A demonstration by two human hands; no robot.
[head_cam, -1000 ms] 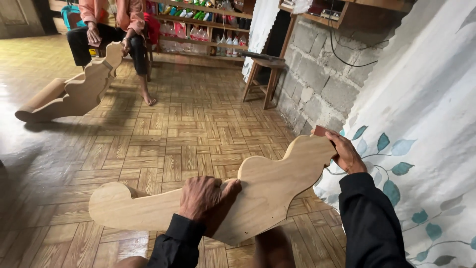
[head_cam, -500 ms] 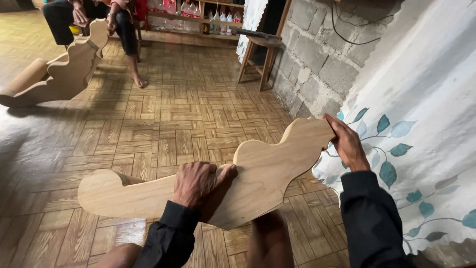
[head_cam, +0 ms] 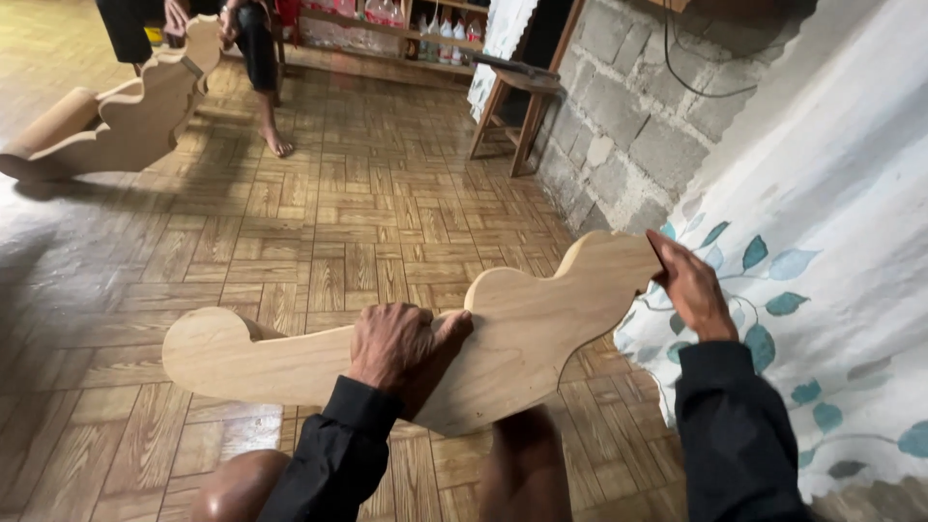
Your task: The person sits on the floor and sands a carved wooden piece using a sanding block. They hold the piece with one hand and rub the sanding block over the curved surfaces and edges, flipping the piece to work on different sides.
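Curved wooden panel [head_cam: 522,329], one gripped by left hand [head_cam: 401,340] fingers, right hand [head_cam: 694,288] fingers; second panel [head_cam: 126,121] beyond

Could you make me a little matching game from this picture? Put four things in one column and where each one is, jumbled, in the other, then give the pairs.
Things:
1. left hand
2. right hand
3. wooden stool
4. second curvy board

Places:
A. by the grey block wall
B. on the far tip of the curvy wooden board
C. on the floor in front of the seated person
D. gripping the middle of the near board's top edge

Pairs: 1-D, 2-B, 3-A, 4-C
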